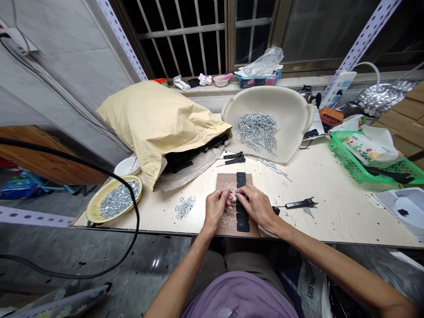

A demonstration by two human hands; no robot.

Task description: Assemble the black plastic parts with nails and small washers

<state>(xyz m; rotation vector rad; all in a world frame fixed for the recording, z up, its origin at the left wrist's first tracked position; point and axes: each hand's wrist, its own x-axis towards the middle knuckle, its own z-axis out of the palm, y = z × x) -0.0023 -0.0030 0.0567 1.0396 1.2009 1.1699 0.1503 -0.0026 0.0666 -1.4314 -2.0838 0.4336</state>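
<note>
My left hand and my right hand meet over a brown board, fingertips pinched close together. A small silvery metal piece shows between them; it is too small to name surely, and the fingers cover part of it. Along the board runs a strip of black pads, partly hidden under my right hand. To the left lies a loose pile of small metal washers. Right of my right hand rests a black plastic part with a forked end and a thin rod.
A white basin holds many metal pins. Thin metal rods and black plastic parts lie before it. Left are an open tan sack and a yellow bowl of washers. A green basket stands right.
</note>
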